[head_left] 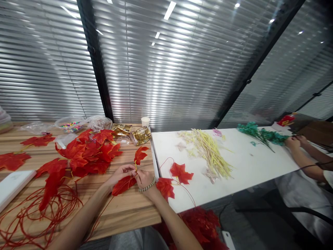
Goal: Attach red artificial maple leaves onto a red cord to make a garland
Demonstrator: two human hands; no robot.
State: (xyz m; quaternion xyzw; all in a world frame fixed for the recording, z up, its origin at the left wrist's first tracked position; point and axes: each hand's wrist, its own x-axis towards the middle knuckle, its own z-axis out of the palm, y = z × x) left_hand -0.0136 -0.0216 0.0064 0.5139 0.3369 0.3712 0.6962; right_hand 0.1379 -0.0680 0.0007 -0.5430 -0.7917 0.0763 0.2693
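Observation:
My left hand (120, 173) and my right hand (142, 180) meet over the wooden table (125, 211), both pinched on a thin red wire vine (169, 163) with red fabric maple leaves. One red leaf (140, 154) stands up just above my fingers, another (124, 184) lies under them. Further leaves on the same vine (181, 173) rest on the white table (249, 166) to the right. A bead bracelet (147, 186) is on my right wrist.
A heap of red leaves (87, 152) and loose red wires (39, 211) cover the wooden table's left. Gold bags (140, 134), a paper cup (145, 121), yellow stems (210, 152) and teal sprigs (262, 134) lie around. Another person's hands (296, 142) work at far right.

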